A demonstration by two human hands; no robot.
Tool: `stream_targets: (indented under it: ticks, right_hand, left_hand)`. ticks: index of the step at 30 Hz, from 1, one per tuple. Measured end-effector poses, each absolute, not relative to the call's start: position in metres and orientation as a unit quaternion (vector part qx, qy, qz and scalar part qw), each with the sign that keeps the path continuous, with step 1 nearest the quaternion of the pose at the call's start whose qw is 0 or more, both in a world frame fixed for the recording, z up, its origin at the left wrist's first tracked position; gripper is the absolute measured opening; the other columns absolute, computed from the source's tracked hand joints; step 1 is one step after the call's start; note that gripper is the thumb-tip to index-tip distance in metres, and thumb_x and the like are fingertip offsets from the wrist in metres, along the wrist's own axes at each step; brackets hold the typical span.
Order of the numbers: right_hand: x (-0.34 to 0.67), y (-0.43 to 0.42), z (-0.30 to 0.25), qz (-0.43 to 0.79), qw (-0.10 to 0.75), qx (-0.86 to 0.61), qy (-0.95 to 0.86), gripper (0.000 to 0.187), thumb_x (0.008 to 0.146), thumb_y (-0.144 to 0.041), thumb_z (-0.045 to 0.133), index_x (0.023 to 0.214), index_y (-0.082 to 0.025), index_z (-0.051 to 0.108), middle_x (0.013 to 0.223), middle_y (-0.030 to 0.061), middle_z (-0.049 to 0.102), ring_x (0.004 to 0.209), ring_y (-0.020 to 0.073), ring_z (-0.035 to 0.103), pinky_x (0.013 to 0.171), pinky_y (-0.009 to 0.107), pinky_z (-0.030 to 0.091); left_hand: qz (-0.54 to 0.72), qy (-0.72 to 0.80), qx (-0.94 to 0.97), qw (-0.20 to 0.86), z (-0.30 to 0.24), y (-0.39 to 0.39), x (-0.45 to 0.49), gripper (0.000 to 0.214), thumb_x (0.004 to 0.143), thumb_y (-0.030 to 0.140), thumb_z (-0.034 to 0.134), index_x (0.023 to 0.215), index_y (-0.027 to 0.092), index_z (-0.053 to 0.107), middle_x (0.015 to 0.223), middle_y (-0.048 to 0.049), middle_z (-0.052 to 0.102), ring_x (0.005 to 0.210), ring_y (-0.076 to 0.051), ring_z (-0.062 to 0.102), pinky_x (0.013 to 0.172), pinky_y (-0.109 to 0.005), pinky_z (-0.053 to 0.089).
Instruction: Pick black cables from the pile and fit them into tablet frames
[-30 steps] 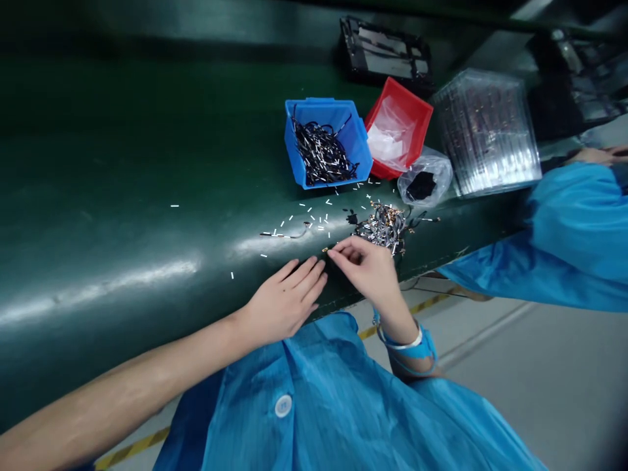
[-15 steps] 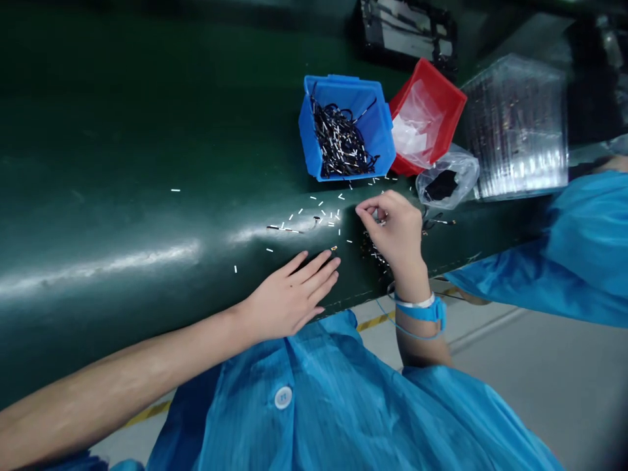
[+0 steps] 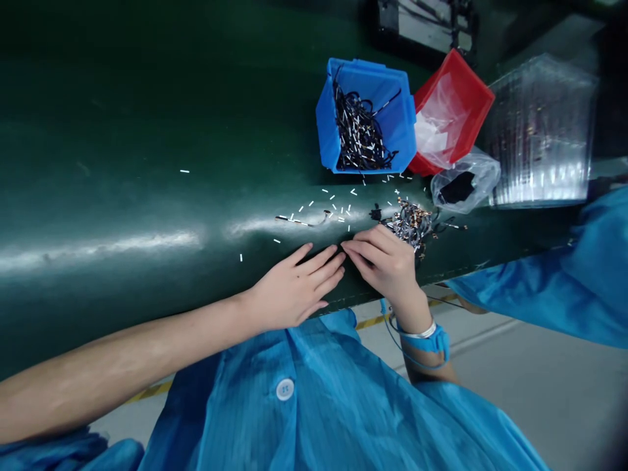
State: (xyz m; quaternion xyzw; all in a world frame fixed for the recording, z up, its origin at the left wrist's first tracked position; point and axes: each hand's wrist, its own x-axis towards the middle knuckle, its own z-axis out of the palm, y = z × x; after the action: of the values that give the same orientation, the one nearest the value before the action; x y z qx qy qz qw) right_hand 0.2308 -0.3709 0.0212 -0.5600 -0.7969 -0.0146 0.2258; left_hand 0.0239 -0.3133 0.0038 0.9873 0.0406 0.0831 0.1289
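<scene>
My left hand (image 3: 299, 286) lies palm down on the green tabletop, fingers stretched out and slightly spread. My right hand (image 3: 385, 265) is closed in a pinch at the left hand's fingertips; whatever sits between its fingers is hidden. Just beyond the right hand is a tangled pile of thin cables (image 3: 412, 222) with small copper-coloured ends. A single thin black cable (image 3: 294, 221) with white marks lies farther out, past the left fingertips. Small white strips (image 3: 342, 210) are scattered around it.
A blue bin (image 3: 405, 124) holds many black cables with white marks. Beside it are a red bin (image 3: 471, 118) with clear plastic inside, an open plastic bag (image 3: 461, 186) and a stack of clear trays (image 3: 544, 137). Another person's blue sleeve (image 3: 534, 281) reaches in at right.
My right hand has moved toward me and left, down to my left fingertips, uncovering the cable pile. A small gold piece at the left fingertips no longer shows. The view has shifted slightly.
</scene>
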Motion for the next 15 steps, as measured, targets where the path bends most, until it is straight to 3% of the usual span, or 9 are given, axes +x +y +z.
stream_targets:
  ticks: [5,11,15]
  right_hand:
    - [0.229,-0.383,0.020,-0.047,0.227,-0.582,-0.779,0.019,0.084,-0.010,0.058,0.097,-0.021,0.067,0.077,0.0047,0.063,0.069,0.0154,0.053,0.059,0.028,0.048]
    - [0.211,-0.401,0.014,-0.068,0.213,-0.651,-0.725,0.033,0.085,-0.009,0.055,0.114,-0.022,0.064,0.085,0.0068,0.063,0.076,0.0173,0.054,0.065,0.030,0.048]
    - [0.203,-0.407,0.010,-0.081,0.208,-0.665,-0.713,0.035,0.085,-0.008,0.055,0.116,-0.021,0.063,0.088,0.0073,0.064,0.076,0.0177,0.054,0.067,0.030,0.048]
  left_hand:
    - [0.077,0.047,0.988,0.127,0.004,-0.314,0.025,0.052,0.095,0.040,0.043,0.138,0.010,0.047,0.146,-0.0123,0.044,0.138,-0.028,0.035,0.110,-0.047,0.028]
    - [0.077,0.045,0.988,0.124,0.005,-0.314,0.025,0.053,0.094,0.040,0.044,0.138,0.009,0.046,0.145,-0.0127,0.045,0.137,-0.028,0.036,0.109,-0.048,0.029]
    - [0.074,0.046,0.989,0.117,0.006,-0.315,0.025,0.053,0.095,0.039,0.043,0.138,0.008,0.046,0.145,-0.0129,0.046,0.137,-0.028,0.036,0.109,-0.048,0.029]
